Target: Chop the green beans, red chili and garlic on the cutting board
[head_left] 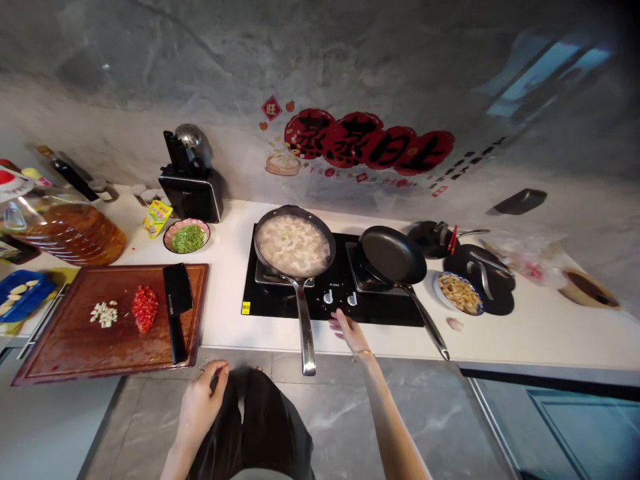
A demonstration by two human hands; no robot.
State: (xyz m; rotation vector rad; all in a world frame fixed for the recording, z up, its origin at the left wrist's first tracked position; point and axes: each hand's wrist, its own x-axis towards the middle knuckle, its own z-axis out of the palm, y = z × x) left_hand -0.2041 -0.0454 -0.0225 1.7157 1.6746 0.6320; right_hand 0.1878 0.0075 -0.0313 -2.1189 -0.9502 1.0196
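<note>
Just below the stove knobs (340, 299) reaches my right hand (350, 332), its fingers stretched out and nothing in them. My left hand (205, 390) hangs in front of the counter edge near the cutting board, fingers loosely curled, with nothing visible in it. On the left burner of the black stove (255, 300) a frying pan (295, 241) is filled with cloudy, bubbling liquid and pale pieces. A second, bare black frying pan (393, 257) sits on the right burner. Both pan handles point toward me.
A wooden cutting board (100, 347) bears chopped garlic (104, 314), chopped red pepper (145, 309) and a cleaver (177, 300). Behind are a bowl of green slices (187, 237), a knife block (193, 197) and an oil jug (80, 230). Right stands a bowl of brownish strips (459, 293).
</note>
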